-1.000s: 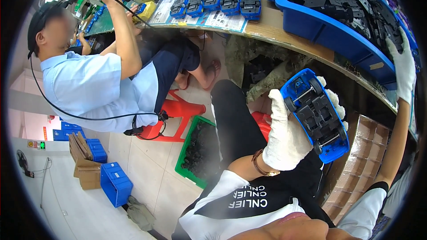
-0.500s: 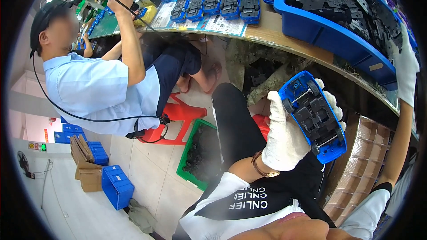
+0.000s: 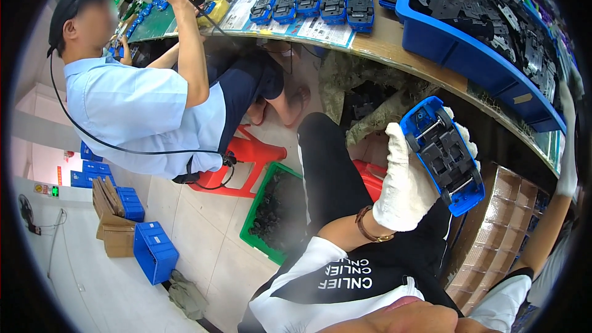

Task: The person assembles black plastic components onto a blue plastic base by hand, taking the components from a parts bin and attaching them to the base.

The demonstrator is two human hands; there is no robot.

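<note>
My left hand (image 3: pixel 408 192), in a white glove, is closed around a blue toy car body (image 3: pixel 467 204). The car's underside faces up, showing black inner parts, wheels and two metal axles. Up at the far right is my right hand (image 3: pixel 568 108), also gloved in white, beside a big blue bin (image 3: pixel 475 65). Motion and the picture's rim smear its fingers, so their hold cannot be made out. Heaped inside that bin are black plastic car base plates (image 3: pixel 478 9).
Rows of blue toy cars with black undersides (image 3: pixel 333 1) lie on the workbench (image 3: pixel 382 36). A co-worker (image 3: pixel 132 92) sits at left on a red stool (image 3: pixel 256 154). On the floor stands a green crate (image 3: pixel 253 237) of black parts. A divided cardboard box (image 3: pixel 493 228) is beside my lap.
The view has shifted slightly. My right hand has moved from over the black plates toward the bin's right side and now blurs. My left hand keeps its hold on the car.
</note>
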